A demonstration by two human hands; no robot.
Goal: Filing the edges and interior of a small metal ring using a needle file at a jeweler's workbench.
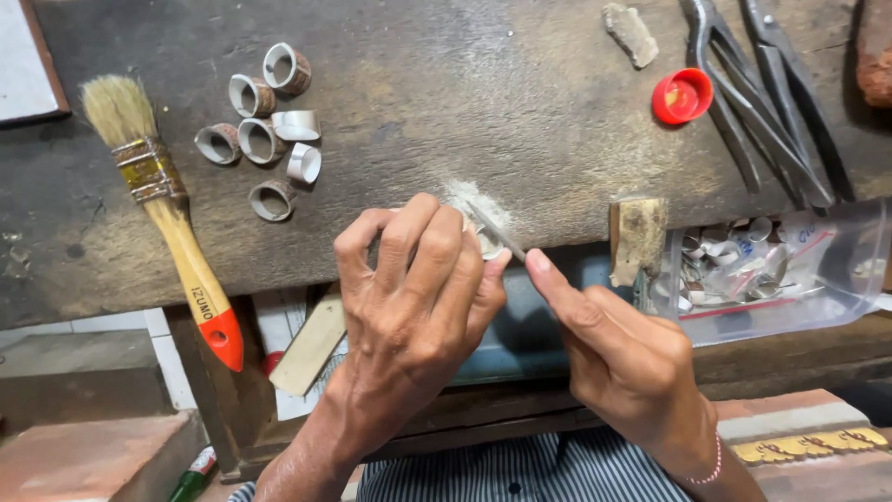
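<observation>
My left hand (413, 297) is curled around a small metal ring (487, 244), pressing it against the edge of the dark wooden workbench (446, 102). In my right hand (618, 353), a thin metal file (497, 230) is pinched between thumb and forefinger, and its tip lies across the ring. Pale filing dust (469, 197) lies on the bench just above the ring. Most of the ring is hidden by my left fingers.
Several short metal rings (269, 135) are grouped at the upper left beside a wooden paintbrush (163, 204) with an orange handle tip. A clear plastic bag of metal pieces (771, 270) sits at right. Large metal pliers (757, 93), a red cap (681, 96) and a wooden peg (637, 237) lie nearby.
</observation>
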